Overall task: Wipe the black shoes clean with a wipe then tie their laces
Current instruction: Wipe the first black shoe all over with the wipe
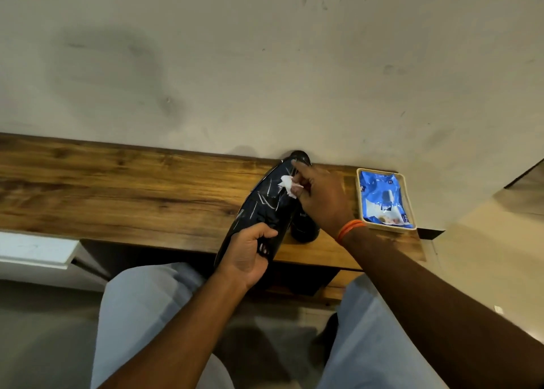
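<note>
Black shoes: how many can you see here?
2. One black shoe is held up by the left hand; the second black shoe stands on the wooden shelf behind it, partly hidden.

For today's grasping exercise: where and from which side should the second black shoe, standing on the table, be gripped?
Probably at its near, heel end, from the near table edge. The second shoe stands behind the held shoe and under the right hand; only that end shows.
</note>
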